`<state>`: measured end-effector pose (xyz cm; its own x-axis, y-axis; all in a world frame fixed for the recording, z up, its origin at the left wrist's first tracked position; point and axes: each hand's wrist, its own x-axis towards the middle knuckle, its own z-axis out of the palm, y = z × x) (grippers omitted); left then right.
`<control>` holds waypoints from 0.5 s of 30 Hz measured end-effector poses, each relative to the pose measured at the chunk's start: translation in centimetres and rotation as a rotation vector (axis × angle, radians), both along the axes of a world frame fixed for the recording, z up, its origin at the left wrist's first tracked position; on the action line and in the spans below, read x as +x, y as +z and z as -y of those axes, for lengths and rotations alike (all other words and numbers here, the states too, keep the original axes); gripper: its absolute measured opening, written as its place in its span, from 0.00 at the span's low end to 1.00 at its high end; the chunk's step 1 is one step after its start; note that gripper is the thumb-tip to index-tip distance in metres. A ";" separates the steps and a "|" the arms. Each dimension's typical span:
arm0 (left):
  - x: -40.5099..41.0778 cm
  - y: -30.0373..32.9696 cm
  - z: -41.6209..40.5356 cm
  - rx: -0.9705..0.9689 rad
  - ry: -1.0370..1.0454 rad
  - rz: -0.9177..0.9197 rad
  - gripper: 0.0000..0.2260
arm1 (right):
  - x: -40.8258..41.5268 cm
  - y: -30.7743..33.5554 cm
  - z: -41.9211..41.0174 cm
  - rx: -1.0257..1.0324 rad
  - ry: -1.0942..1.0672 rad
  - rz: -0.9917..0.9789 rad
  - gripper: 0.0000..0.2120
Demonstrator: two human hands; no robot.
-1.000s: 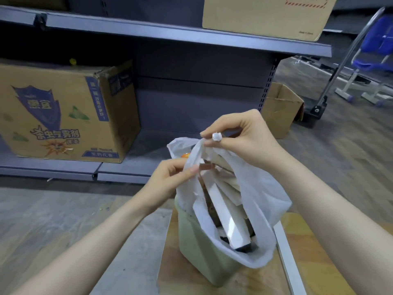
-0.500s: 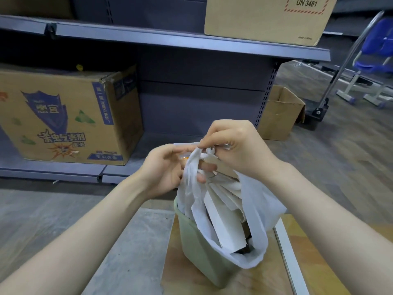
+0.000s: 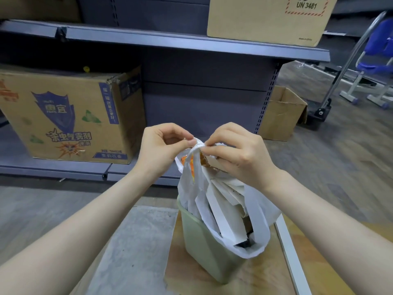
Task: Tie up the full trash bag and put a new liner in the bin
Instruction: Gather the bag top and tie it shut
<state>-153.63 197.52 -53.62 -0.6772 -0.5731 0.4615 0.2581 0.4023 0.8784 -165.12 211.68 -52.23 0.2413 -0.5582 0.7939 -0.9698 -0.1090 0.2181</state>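
Observation:
A small pale green bin [image 3: 204,245] stands on the floor in front of me. Inside it sits a white plastic trash bag [image 3: 195,188] stuffed with white paper strips and an orange wrapper. The bag's top corners are gathered into a twisted knot above the bin. My left hand [image 3: 161,145] pinches the knot from the left with thumb and forefinger. My right hand [image 3: 240,154] pinches it from the right. The bag's near rim still hangs over the bin's edge.
A grey metal shelf unit [image 3: 191,45] stands behind the bin. A printed cardboard box [image 3: 70,118] sits on its lowest shelf at left, another box [image 3: 268,18] on the upper shelf. An open carton [image 3: 280,116] and a trolley [image 3: 323,111] stand at right.
Both hands have drawn the bag's top corners together and crossed them into a knot. The left hand moved up and right to meet the right hand.

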 end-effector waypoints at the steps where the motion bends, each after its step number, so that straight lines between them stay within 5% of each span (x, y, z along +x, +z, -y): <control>1: 0.1 -0.1 -0.2 -0.011 0.020 -0.011 0.06 | -0.1 -0.1 -0.2 -0.008 0.008 -0.025 0.07; 7: 0.6 -1.1 -0.7 -0.078 0.187 0.012 0.08 | -0.5 -1.0 -2.6 0.018 0.026 -0.010 0.06; 15: 1.8 -2.6 1.5 -0.277 0.403 0.268 0.04 | -0.3 -2.4 -6.8 0.099 -0.081 0.150 0.12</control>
<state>-151.80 196.05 -56.24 -0.5439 -0.6928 0.4735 -0.1816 0.6481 0.7396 -165.45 218.50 -54.64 0.0758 -0.6479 0.7580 -0.9971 -0.0428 0.0631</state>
